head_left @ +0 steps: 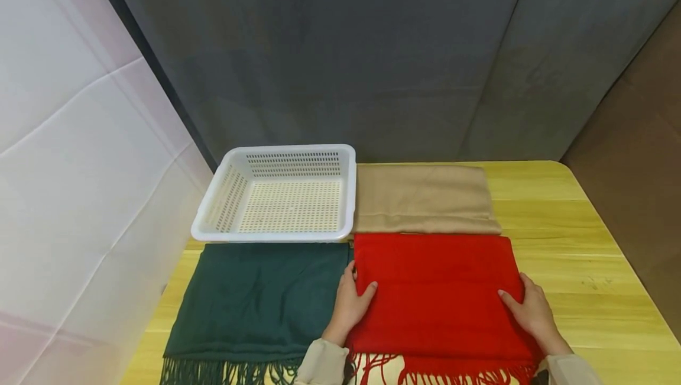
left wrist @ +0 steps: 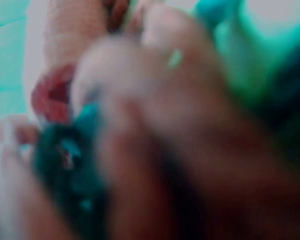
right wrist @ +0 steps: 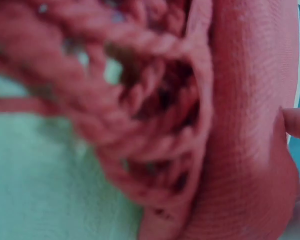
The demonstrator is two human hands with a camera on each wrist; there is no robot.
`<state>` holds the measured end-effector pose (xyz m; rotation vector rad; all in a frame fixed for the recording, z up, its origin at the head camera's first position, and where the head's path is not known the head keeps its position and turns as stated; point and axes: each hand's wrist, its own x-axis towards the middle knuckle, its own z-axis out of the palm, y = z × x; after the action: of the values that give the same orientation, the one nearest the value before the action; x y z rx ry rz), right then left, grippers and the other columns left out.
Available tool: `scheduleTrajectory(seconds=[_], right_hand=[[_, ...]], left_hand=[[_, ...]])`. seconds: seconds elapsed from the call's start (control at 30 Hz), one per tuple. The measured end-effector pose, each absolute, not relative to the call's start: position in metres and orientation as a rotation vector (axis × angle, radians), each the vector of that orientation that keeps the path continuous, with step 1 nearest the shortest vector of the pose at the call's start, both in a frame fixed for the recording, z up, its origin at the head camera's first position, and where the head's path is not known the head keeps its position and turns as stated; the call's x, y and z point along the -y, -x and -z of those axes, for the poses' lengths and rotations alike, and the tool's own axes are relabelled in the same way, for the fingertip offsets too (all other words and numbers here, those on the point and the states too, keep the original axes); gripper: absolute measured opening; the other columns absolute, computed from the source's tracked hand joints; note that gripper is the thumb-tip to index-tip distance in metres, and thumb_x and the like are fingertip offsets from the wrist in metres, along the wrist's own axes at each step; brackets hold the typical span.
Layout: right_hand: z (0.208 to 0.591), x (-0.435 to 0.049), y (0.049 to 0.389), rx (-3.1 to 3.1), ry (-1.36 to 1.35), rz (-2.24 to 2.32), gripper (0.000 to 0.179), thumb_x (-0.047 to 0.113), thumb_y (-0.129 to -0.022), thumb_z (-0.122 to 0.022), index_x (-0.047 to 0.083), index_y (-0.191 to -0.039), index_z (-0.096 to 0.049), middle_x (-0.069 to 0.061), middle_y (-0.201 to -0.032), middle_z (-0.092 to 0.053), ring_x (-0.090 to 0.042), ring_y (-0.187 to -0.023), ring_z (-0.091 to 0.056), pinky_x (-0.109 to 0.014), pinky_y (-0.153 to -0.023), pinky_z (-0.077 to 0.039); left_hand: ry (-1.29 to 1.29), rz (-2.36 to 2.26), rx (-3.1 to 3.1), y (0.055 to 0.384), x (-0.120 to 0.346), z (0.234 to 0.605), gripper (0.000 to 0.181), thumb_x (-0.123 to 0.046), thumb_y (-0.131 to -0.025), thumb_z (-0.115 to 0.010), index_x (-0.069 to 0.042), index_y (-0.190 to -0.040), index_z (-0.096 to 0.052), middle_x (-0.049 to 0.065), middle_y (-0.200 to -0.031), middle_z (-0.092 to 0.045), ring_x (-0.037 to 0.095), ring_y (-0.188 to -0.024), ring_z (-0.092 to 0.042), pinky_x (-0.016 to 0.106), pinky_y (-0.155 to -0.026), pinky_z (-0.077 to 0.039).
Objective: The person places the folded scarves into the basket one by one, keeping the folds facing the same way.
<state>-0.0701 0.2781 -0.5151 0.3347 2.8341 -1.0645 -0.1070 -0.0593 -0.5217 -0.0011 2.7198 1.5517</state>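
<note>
A folded red scarf (head_left: pixel 433 296) with a fringe along its near edge lies flat in front of me. My left hand (head_left: pixel 351 305) holds its left side, thumb on top and fingers at the edge. At the opposite side my right hand (head_left: pixel 534 314) grips it the same way, thumb over the cloth. In the right wrist view, twisted red fringe (right wrist: pixel 135 135) hangs close to the camera and fingers (right wrist: pixel 297 122) touch the folded edge. A folded dark green scarf (head_left: pixel 266 296), also fringed, lies beside my left hand. The left wrist view is badly blurred.
A white perforated plastic basket (head_left: pixel 346 196) stands at the back left, behind the green scarf. To its right lies a folded beige cloth (head_left: pixel 425 196), just beyond the red scarf. The wooden table (head_left: pixel 574 255) ends against a grey backdrop (head_left: pixel 346 65).
</note>
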Motion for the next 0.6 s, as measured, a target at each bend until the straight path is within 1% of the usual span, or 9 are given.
scheduleTrajectory(seconds=[0.13, 0.23, 0.33, 0.5, 0.6], right_hand=[[0.5146, -0.2792, 0.0715, -2.785, -0.368, 1.066, 0.068, 0.017, -0.086, -0.054, -0.024, -0.126, -0.017, -0.044, -0.12, -0.027, -0.053, -0.111, -0.026, -0.058, -0.093, -0.022], [0.5151, -0.2806, 0.0719, -2.772, -0.367, 1.077, 0.067, 0.018, -0.086, -0.053, -0.024, -0.125, -0.02, -0.044, -0.119, -0.028, -0.052, -0.111, -0.028, -0.057, -0.093, -0.024], [0.516, -0.2828, 0.0718, -2.769, -0.355, 1.094, 0.064, 0.021, -0.087, -0.053, -0.023, -0.125, -0.024, -0.043, -0.118, -0.032, -0.051, -0.107, -0.034, -0.056, -0.09, -0.029], [0.5163, -0.2865, 0.0724, -2.704, -0.375, 1.151, 0.064, 0.027, -0.088, -0.052, -0.02, -0.126, -0.028, -0.04, -0.12, -0.036, -0.049, -0.105, -0.041, -0.052, -0.086, -0.036], [0.5159, -0.2877, 0.0726, -2.676, -0.389, 1.163, 0.067, 0.029, -0.088, -0.053, -0.019, -0.127, -0.028, -0.039, -0.122, -0.035, -0.048, -0.106, -0.041, -0.051, -0.086, -0.036]], left_hand=[[0.047, -1.539, -2.702, 0.1078, 0.0598, 0.5211, 0.063, -0.019, -0.08, -0.062, 0.011, -0.127, -0.033, 0.024, -0.11, -0.046, 0.037, -0.098, -0.047, 0.049, -0.083, -0.04], [0.076, -1.528, -2.677, 0.1084, 0.06, 0.5202, 0.063, -0.021, -0.081, -0.061, 0.012, -0.127, -0.034, 0.028, -0.114, -0.045, 0.04, -0.101, -0.045, 0.051, -0.085, -0.038], [0.095, -1.524, -2.649, 0.1084, 0.0603, 0.5191, 0.062, -0.022, -0.081, -0.06, 0.013, -0.126, -0.035, 0.03, -0.116, -0.044, 0.041, -0.102, -0.045, 0.052, -0.086, -0.037], [0.079, -1.549, -2.607, 0.1081, 0.0611, 0.5179, 0.06, -0.022, -0.082, -0.059, 0.014, -0.125, -0.036, 0.029, -0.116, -0.046, 0.04, -0.102, -0.046, 0.051, -0.086, -0.038], [0.043, -1.575, -2.578, 0.1087, 0.0615, 0.5178, 0.057, -0.021, -0.083, -0.059, 0.014, -0.123, -0.039, 0.026, -0.111, -0.051, 0.036, -0.097, -0.051, 0.048, -0.083, -0.041]])
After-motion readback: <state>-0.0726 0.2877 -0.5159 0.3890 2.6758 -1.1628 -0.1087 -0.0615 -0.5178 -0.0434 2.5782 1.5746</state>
